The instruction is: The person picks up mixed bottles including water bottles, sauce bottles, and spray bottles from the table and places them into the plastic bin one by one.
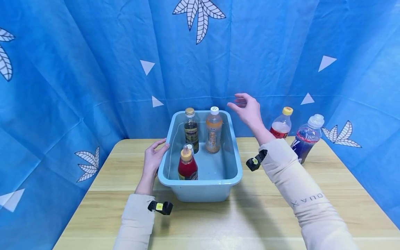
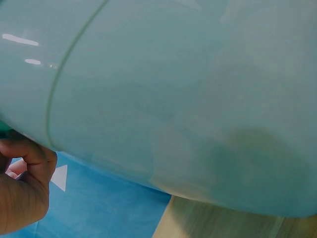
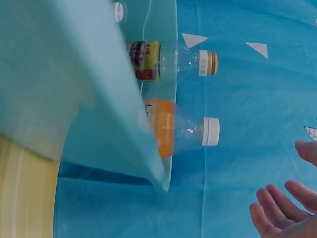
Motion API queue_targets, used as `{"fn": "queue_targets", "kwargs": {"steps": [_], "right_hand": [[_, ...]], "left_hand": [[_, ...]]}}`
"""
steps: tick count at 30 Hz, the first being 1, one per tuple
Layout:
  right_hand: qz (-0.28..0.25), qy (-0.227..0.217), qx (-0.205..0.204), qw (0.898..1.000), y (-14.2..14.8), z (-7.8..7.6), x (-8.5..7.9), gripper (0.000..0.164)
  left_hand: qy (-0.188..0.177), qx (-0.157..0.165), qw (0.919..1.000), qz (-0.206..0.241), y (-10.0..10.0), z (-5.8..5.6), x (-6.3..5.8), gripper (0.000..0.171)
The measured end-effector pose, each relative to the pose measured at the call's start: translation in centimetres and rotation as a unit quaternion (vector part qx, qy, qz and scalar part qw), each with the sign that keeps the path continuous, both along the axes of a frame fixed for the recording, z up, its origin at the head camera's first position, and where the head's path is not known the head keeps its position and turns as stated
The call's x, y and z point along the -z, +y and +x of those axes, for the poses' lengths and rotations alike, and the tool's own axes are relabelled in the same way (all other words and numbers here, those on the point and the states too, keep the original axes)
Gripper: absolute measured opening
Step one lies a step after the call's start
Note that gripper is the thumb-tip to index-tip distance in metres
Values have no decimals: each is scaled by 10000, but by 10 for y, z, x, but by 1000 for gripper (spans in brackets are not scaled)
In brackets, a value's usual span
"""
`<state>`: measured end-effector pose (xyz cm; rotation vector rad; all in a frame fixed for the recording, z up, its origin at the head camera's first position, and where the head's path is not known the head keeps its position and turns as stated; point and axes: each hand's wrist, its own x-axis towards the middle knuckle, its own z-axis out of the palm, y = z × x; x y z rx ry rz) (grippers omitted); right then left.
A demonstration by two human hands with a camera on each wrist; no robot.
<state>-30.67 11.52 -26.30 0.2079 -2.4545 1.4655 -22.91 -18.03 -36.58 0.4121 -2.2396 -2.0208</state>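
A light blue plastic basin point(image 1: 200, 191) stands on the table. My left hand point(image 1: 153, 158) grips its left rim; the left wrist view shows the thumb and curled fingers point(image 2: 34, 158) at the edge. Beyond the basin's right rim, my right hand point(image 1: 248, 109) is raised in the air, fingers spread and holding nothing. Nearest to it, inside the basin, stands a bottle with an orange label and white cap point(image 1: 214, 130). Beside that is a dark bottle with a gold cap point(image 1: 191, 133). Closer in are a red bottle with a yellow top point(image 1: 187, 166) and a partly hidden white-capped bottle point(image 1: 190, 146).
Right of the basin stand a yellow-capped bottle with a red label point(image 1: 281, 124) and a dark purple bottle with a white cap point(image 1: 307, 137), both partly behind my right arm. A blue curtain point(image 1: 200, 69) hangs behind the wooden table point(image 1: 200, 229).
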Motion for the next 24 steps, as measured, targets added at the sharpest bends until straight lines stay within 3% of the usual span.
{"fn": "queue_targets", "kwargs": {"steps": [13,24], "right_hand": [[112,392,92,9991,23,11,10,50],[158,838,441,9954,43,24,28,46]], "left_hand": [[-27,-14,10000,-10,0,1,-2,44],[6,46,10000,-10,-1,0,-2,44]]}}
